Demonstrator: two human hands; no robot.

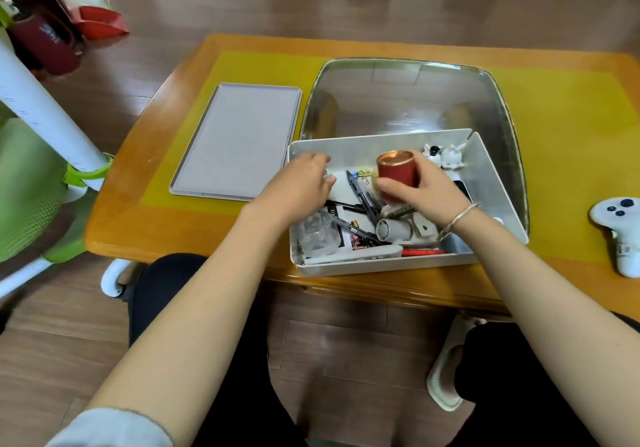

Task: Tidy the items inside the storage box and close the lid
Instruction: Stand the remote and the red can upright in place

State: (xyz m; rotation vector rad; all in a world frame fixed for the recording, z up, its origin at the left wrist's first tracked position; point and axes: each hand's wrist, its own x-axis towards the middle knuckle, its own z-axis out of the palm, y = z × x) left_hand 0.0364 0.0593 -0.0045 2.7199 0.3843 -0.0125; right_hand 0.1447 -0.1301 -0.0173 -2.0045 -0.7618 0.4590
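Fingers of right hand (424, 190) curled round red canister (396, 176), held tilted above clutter in white storage box (381, 266). Left hand (299, 185) reaches into box's left side, fingertips hidden; grip cannot be told. Grey lid (237, 140) lies flat on table (145, 225), just left of box

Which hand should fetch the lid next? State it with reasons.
Left, probably. The left hand holds nothing I can see and is nearer the grey lid, which lies left of the storage box. The right hand grips the red can.
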